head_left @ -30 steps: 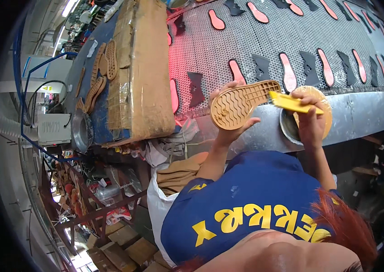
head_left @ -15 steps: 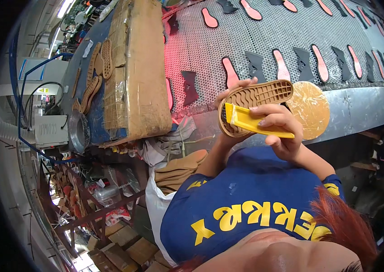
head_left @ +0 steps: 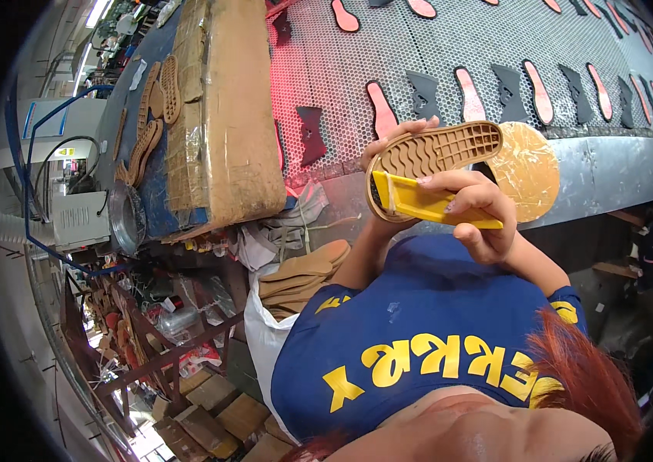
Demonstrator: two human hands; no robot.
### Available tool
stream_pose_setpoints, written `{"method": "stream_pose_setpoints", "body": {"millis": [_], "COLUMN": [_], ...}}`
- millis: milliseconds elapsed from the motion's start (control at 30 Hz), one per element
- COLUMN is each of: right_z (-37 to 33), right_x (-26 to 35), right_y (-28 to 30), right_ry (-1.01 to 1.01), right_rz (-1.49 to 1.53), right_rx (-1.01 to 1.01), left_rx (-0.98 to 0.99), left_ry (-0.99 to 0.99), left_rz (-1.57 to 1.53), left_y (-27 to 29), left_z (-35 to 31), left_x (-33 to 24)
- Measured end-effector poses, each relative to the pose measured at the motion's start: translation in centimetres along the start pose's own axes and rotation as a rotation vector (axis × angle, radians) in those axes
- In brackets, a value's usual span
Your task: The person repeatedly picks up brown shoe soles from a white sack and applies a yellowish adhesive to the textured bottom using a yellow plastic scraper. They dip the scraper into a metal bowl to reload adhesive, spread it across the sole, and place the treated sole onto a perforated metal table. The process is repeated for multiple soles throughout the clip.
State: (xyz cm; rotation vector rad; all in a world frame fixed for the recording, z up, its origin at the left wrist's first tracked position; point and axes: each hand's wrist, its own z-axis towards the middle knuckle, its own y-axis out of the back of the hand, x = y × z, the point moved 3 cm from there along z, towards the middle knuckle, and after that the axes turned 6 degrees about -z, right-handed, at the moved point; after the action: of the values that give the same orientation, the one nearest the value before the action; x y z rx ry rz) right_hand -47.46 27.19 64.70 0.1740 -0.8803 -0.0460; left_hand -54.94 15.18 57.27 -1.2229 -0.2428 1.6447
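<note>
My left hand [head_left: 399, 138] grips a brown ribbed shoe sole [head_left: 440, 150], its fingers showing along the far edge. Wavy grooves cover the sole's left part and a square grid its right end. In my right hand [head_left: 480, 208] is a flat yellow plastic tool [head_left: 438, 208] with a pale band near its left end. That end lies over the sole's near left edge, beside a dark patch; whether it touches is hidden. Behind my right hand stands a rounded tan board [head_left: 528, 173] with shiny tape on it.
Beyond my hands runs a perforated metal conveyor [head_left: 449, 46] bearing pink insoles [head_left: 469, 92] and dark cut pieces [head_left: 423, 94]. At left, several brown soles [head_left: 170, 88] lie next to a taped cardboard sheet [head_left: 241, 123]. A white sack [head_left: 265, 331] with tan sole-shaped pieces [head_left: 303, 273] stands left of me.
The yellow tool has shifted slightly left along the sole, and the sole tilts a little more. Both hands keep their hold. The whole view has moved slightly.
</note>
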Motion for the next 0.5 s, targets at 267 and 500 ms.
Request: {"method": "stream_pose_setpoints", "body": {"millis": [267,500], "right_z": [-0.6,-0.9], "right_x": [0.4,0.2], "right_y": [-0.4,0.4], "right_ry": [0.003,0.003], "right_rz": [0.024,0.02], "right_rx": [0.055,0.088], "left_rx": [-0.215,-0.09], "left_ry": [0.167,0.1], "left_rz": [-0.206,-0.369], "left_y": [1.3,0.3], "left_z": [-0.2,-0.1], "left_x": [1.0,0.2]}}
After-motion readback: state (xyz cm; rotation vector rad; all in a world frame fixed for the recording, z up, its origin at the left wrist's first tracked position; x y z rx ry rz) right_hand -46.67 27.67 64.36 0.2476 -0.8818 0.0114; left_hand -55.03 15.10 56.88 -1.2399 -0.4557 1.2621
